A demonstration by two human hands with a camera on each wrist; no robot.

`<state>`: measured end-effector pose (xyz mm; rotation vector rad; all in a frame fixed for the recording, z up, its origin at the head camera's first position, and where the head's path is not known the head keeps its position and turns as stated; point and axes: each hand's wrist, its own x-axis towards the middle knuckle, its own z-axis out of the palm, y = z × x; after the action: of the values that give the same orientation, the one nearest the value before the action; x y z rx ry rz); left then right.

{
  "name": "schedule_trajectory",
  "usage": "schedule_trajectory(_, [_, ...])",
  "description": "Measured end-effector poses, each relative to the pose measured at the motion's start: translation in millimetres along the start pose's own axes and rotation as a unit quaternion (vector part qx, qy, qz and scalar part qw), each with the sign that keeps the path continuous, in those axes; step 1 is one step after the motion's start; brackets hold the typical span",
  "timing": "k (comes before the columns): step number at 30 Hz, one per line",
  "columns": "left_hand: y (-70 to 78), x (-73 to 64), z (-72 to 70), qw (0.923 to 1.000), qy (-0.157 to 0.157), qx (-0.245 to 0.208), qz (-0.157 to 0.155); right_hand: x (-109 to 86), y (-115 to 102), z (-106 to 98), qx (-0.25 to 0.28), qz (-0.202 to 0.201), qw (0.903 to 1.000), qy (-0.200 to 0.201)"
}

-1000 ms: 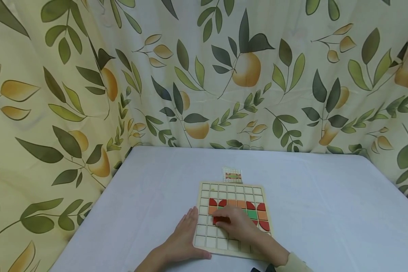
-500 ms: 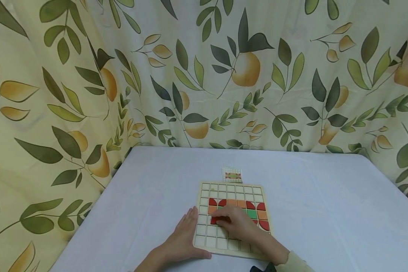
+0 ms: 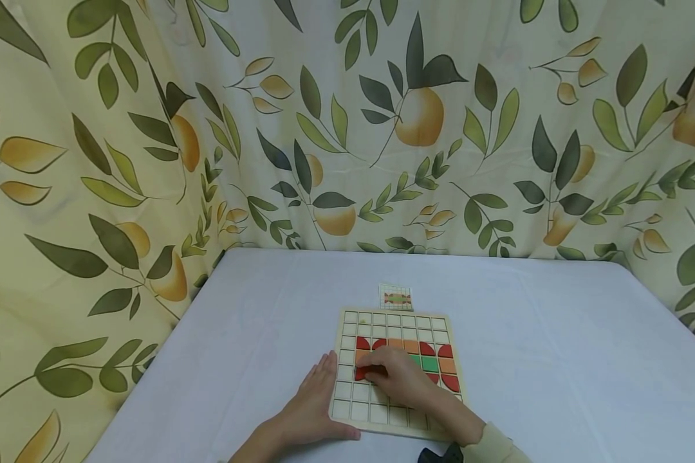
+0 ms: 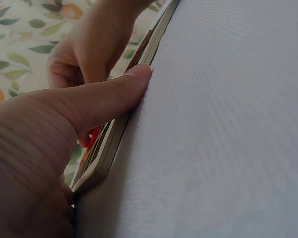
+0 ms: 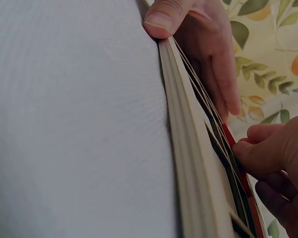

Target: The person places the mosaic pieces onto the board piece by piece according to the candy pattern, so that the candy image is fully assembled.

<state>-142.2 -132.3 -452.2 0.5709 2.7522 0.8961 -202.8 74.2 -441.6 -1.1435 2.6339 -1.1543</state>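
A wooden grid board [image 3: 359, 411] lies on the white table. Along its left side rest the straight fingers of my left hand [image 3: 311, 405], while the thumb presses the near edge, as the left wrist view also shows. My right hand [image 3: 402, 379] reaches over the board, pinching a red tile [image 3: 360, 373] at the left end of the lower coloured row. In the right wrist view the thumb and fingertips meet at that red tile [image 5: 229, 135]. Red, orange and green tiles [image 3: 430, 364] fill nearby squares; my right hand hides some of them.
A small pattern card [image 3: 396, 298] printed with a red, orange and green design lies just beyond the board. A curtain [image 3: 347, 128] with fruit and leaves hangs behind the table [image 3: 255, 334]. A black object [image 3: 440, 454] shows beside the right sleeve.
My right hand has shifted slightly left with the red tile, which now sits below the leftmost orange tile. The left hand and the board have stayed in place.
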Motion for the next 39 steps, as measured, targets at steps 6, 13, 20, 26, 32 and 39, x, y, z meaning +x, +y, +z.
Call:
schedule_trajectory(6, [-0.4, 0.2, 0.5, 1.0000, -0.002, -0.001, -0.001, 1.1, -0.6, 1.0, -0.002, 0.002, 1.0000, -0.003])
schedule_trajectory(13, [0.8, 1.4, 1.5, 1.0000, -0.003, 0.000, 0.002, 0.3, 0.1, -0.6, -0.005, -0.002, 1.0000, -0.006])
schedule_trajectory(20, [1.9, 0.0, 1.3, 0.9999, 0.001, -0.013, 0.001, -12.0, -2.3, -9.9, -0.011, -0.021, 0.9987, 0.044])
schedule_trajectory(26, [-0.2, 0.7, 0.8, 0.9998, 0.007, -0.016, -0.008, -51.5, 10.5, -38.4, -0.059, -0.018, 0.9874, 0.146])
schedule_trajectory(32, [-1.5, 0.6, 2.2, 0.9998, 0.013, -0.016, -0.006, -104.2, 24.3, -64.8, -0.086, 0.141, 0.9658, 0.200])
schedule_trajectory(39, [0.8, 1.8, 4.5, 0.9998, 0.009, -0.016, -0.009, -144.1, 28.7, -80.4, -0.092, 0.260, 0.9406, 0.198])
